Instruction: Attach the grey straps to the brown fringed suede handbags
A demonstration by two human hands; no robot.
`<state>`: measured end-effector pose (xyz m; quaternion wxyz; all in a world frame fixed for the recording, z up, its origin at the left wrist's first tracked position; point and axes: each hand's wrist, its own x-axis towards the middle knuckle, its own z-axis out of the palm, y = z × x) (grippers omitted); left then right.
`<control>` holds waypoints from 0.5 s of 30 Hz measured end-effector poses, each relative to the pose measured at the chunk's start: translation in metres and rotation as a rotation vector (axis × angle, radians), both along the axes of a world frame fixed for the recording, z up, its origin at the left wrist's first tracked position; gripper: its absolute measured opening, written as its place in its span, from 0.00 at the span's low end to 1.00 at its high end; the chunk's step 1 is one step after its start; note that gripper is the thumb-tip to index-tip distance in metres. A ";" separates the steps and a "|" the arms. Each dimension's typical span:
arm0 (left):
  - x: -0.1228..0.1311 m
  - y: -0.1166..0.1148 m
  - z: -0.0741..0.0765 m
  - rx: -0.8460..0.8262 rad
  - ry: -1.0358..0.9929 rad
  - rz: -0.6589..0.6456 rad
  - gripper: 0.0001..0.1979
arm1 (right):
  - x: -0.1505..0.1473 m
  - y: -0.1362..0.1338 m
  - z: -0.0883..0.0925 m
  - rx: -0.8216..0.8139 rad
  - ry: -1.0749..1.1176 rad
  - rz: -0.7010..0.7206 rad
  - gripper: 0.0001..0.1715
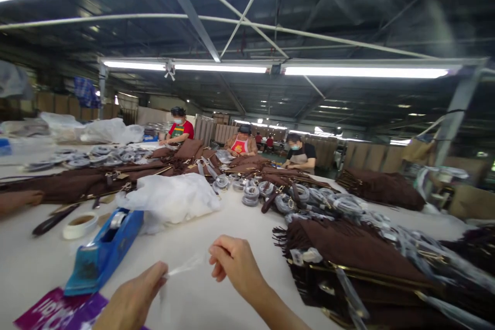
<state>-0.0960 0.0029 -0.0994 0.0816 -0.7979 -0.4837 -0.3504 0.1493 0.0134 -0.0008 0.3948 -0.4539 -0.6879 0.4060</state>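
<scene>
A thin, see-through plastic strip (187, 267) stretches between my hands above the white table. My left hand (135, 294) pinches one end of it between thumb and fingers. At the other end, the curled fingers of my right hand (236, 262) are closed on the strip, though the grip itself is partly hidden. Left of my hands stands a blue tape dispenser (104, 250) with a roll in it. Purple printed packets (58, 309) lie beneath its near end, partly behind my left hand. To the right rests a stack of dark brown fringed bags (359, 252).
A crumpled white plastic bag (174, 198) and a roll of white tape (80, 226) lie beyond the dispenser. Wrapped straps in coils (301, 193) and more brown bags (189, 152) spread across the table (216, 221). Several people work on the far side.
</scene>
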 end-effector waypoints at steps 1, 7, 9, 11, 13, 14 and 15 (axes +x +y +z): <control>-0.005 0.006 -0.010 0.008 -0.003 0.001 0.07 | 0.006 0.002 0.000 0.040 -0.073 -0.017 0.13; -0.060 0.066 -0.044 -0.085 0.035 0.209 0.22 | 0.079 0.021 -0.001 0.188 -0.275 -0.463 0.12; -0.067 0.084 -0.034 -0.151 0.084 0.230 0.22 | 0.101 0.022 -0.002 0.150 -0.233 -0.556 0.16; -0.055 0.093 -0.021 -0.126 0.111 0.214 0.19 | 0.114 0.019 -0.006 0.147 -0.150 -0.625 0.20; -0.020 0.093 -0.009 -0.075 0.030 0.162 0.20 | 0.117 0.012 -0.014 0.187 -0.062 -0.642 0.24; 0.005 0.089 -0.004 -0.089 -0.066 0.106 0.21 | 0.116 0.009 -0.019 0.221 -0.042 -0.635 0.25; 0.034 0.084 0.000 -0.164 -0.215 0.012 0.22 | 0.113 0.005 -0.026 0.268 -0.052 -0.617 0.24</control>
